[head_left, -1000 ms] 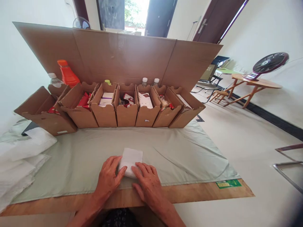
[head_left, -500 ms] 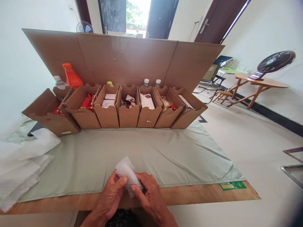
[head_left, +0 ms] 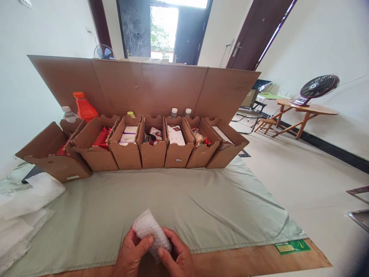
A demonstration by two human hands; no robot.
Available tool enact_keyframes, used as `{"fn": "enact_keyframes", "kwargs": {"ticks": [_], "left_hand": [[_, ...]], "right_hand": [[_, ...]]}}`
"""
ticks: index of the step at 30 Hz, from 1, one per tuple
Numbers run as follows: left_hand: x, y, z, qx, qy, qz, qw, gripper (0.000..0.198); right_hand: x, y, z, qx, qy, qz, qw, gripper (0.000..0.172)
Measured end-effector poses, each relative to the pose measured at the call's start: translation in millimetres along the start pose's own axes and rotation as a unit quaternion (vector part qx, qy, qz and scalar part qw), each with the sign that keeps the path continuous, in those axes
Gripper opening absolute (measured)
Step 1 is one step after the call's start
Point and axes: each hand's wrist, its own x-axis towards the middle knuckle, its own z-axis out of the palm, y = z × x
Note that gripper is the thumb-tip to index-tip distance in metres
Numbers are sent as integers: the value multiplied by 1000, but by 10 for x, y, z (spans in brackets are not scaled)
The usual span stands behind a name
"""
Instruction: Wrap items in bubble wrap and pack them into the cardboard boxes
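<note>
Above green cloth (head_left: 201,200), left hand (head_left: 131,256) and right hand (head_left: 177,258), grip tight on bubble-wrap bundle (head_left: 148,231).

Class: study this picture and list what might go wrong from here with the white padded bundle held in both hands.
1. The white padded bundle is held off the cloth by the left hand and right hand, close to the table edge; a slip might drop it off the table.
2. Its wrap looks loose at the upper end and may unroll.

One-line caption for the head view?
Left hand and right hand hold a white bundle over a green cloth, facing cardboard boxes.
</note>
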Motion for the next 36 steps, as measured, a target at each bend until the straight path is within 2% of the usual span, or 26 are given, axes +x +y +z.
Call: {"fn": "enact_keyframes", "kwargs": {"ticks": [5,9,14,16,18,21,24,26,27,29,31,33,36], "left_hand": [[153,-19,-26,16,-67,-7,998,53],[226,78,43,-40,-63,-27,997,66],[295,216,255,-77,-69,-75,992,56],[342,235,352,-77,-83,-72,991,54],[407,236,424,-49,-100,-57,992,52],[519,254,460,42,-137,-23,989,49],[603,386,478,167,-161,62,971,48],[644,564,557,265,-130,172,940,50],[669,672,629,312,-113,241,912,49],[752,903,836,390,-104,381,832,47],[895,1109,1090,440,-115,487,746,48],[1084,1252,1324,493,-101,535,679,51],[1350,1317,1522,589,-48,532,606,53]], "right_hand": [[49,83,-127,-33,23,17,999,40],[120,2,-311,-36,10,25,999,39],[209,-87,-400,53,19,2,998,64],[244,-113,-431,66,15,13,998,59],[279,-156,-484,58,42,41,997,49],[324,-265,-597,52,94,74,991,45],[357,-417,-741,29,109,85,990,44],[375,-530,-854,2,114,85,990,43],[385,-586,-917,-10,118,85,989,42],[413,-695,-1060,-29,132,81,988,40],[451,-802,-1227,-51,150,66,985,39],[504,-921,-1413,-82,175,37,981,37],[615,-1165,-1688,-136,215,-31,967,34]]}}
